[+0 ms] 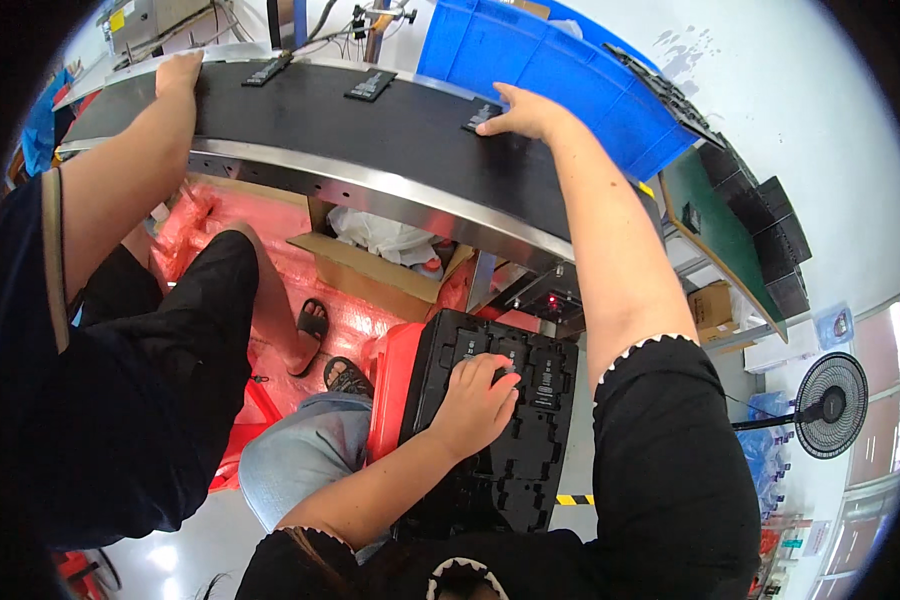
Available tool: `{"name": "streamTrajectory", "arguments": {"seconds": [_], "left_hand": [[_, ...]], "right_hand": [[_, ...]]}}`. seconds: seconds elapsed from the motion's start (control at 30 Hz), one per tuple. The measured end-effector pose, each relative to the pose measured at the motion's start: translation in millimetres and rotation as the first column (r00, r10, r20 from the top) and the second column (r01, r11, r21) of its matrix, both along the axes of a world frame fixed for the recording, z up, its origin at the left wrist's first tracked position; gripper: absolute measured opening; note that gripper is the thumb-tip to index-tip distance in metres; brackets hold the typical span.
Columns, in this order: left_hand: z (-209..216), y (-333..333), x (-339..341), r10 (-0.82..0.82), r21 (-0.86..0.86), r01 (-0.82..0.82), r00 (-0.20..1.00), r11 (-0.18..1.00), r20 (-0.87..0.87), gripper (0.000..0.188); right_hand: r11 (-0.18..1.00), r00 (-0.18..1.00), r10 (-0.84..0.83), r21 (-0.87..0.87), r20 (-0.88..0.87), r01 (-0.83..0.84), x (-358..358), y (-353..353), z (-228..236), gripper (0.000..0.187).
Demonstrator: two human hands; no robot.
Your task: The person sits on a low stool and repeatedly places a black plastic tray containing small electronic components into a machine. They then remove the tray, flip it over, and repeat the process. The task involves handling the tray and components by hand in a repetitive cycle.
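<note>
My left hand [475, 408] is closed, its fingertips over a black moulded tray [500, 490] in front of my lap. Under those fingertips a flat black piece with pale print [506, 362] shows in part; it looks like a phone battery. My right hand [532, 112] reaches far out over the black conveyor belt [410, 140]. Its thumb and forefinger are spread, the thumb touching another such piece [477, 117] lying on the belt. Two similar pieces lie farther left, one in the middle [370, 85] and one [267, 70] near the far edge.
At left sits another person, whose hand [178, 75] rests at the belt's far edge. Beyond the belt stands a blue crate [530, 60]. A cardboard box [365, 275] lies underneath. A red stool or bin [395, 385] is beside the tray; a fan [830, 405] stands right.
</note>
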State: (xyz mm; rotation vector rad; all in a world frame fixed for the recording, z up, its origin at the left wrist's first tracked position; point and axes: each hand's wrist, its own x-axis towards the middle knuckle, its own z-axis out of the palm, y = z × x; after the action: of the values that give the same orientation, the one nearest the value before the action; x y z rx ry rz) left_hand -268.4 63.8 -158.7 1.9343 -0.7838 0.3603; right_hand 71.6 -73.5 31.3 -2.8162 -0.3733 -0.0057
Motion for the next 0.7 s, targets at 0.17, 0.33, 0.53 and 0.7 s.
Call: {"name": "streamTrajectory", "arguments": {"seconds": [0.17, 0.33, 0.53, 0.7], "left_hand": [[20.1, 21.7, 13.0, -0.04, -0.191, 0.06, 0.994, 0.98, 0.105, 0.029], [104.6, 62.4, 128.7, 0.118, -0.124, -0.063, 0.849, 0.99, 0.515, 0.032], [133.2, 101.8, 365.2, 0.23, 0.377, -0.53, 0.761, 0.76, 0.606, 0.065], [122.3, 79.7, 421.5, 0.032, 0.669, -0.001, 0.999, 0.743, -0.034, 0.055]], "right_hand": [[0.968, 0.951, 0.088, -0.25, 0.298, -0.011, -23.0, -7.6, 17.1, 0.061], [0.881, 0.829, -0.038, 0.411, 0.559, -0.237, -139.6, -23.8, 5.5, 0.026], [0.5, 0.998, 0.026, 0.863, 0.064, -0.069, -272.1, -34.0, -13.1, 0.021], [0.466, 0.962, 0.115, 0.869, -0.246, 0.167, -333.8, -54.6, -69.9, 0.023]]}}
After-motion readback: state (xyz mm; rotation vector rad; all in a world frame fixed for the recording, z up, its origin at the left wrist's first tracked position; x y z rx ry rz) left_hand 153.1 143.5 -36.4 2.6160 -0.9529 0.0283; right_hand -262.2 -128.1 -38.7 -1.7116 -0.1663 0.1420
